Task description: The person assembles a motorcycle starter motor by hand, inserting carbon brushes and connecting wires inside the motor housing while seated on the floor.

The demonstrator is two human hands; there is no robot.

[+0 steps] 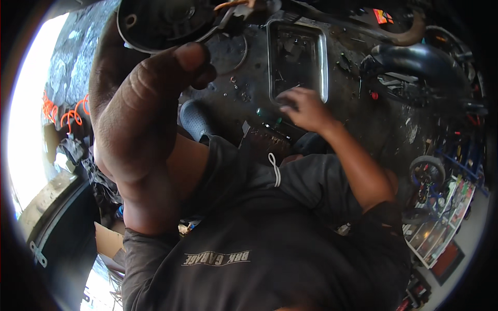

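Note:
Close in front of me at upper left, my left hand (pixel 140 109) is closed at the rim of a round dark metal part (pixel 171 23). Its thumb lies along the lower edge, while some of the fingers are hidden behind the part. Further right and lower down, my right hand (pixel 309 109) has its fingers curled in beside the near edge of a rectangular metal tray (pixel 324 67). Whatever sits between those fingers is dark and I cannot make it out. The tray's bottom is dark and holds a few small bits.
Small loose parts (pixel 241 95) lie on the dark floor left of the tray. Several tools (pixel 275 124) lie near my feet, by a grey clog (pixel 194 118). A curved pipe (pixel 410 35) and a black fender-like piece (pixel 420 59) are at right. Orange coiled hose (pixel 72 116) hangs left.

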